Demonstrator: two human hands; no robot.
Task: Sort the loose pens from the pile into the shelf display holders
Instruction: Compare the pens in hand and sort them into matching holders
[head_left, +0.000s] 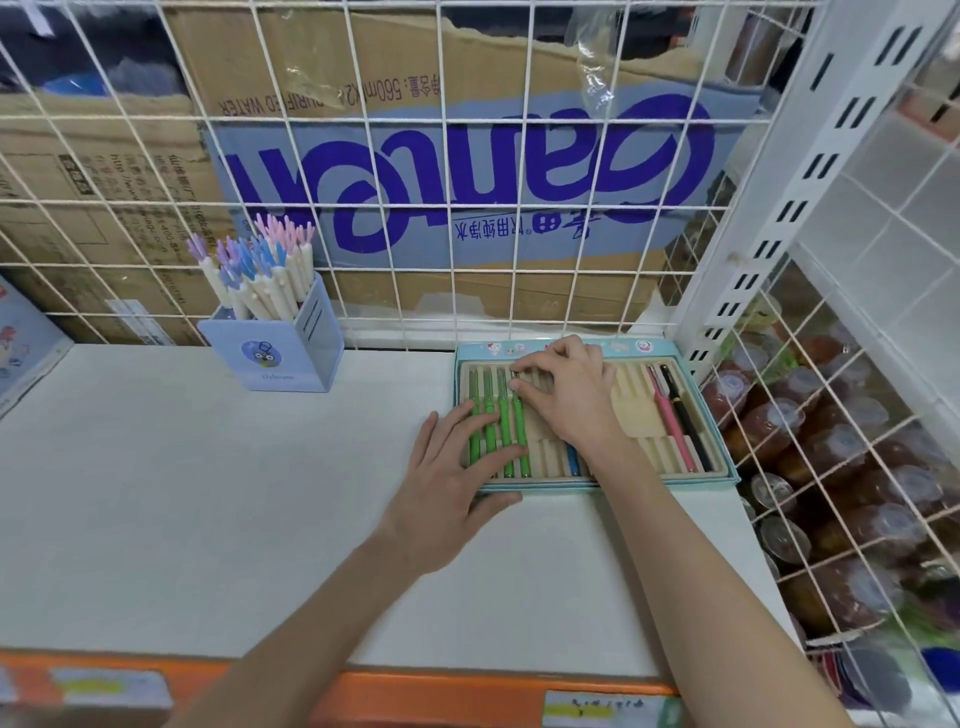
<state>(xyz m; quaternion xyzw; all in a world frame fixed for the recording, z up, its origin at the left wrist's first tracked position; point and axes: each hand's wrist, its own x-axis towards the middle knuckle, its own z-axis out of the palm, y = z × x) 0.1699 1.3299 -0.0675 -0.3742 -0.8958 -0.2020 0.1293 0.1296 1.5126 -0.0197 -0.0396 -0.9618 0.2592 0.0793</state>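
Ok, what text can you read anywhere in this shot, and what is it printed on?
"560m": upside down on the cardboard box behind the wire grid.
"PURIFIED WATER": same box, upside down, partly cut off.
Big purple logo: stylised, not sure.
Pen holder, pen tray rim, shelf price tags: too blurred.

Left grip (451, 486) flat, fingers spread, right grip (563, 387) fingers curled
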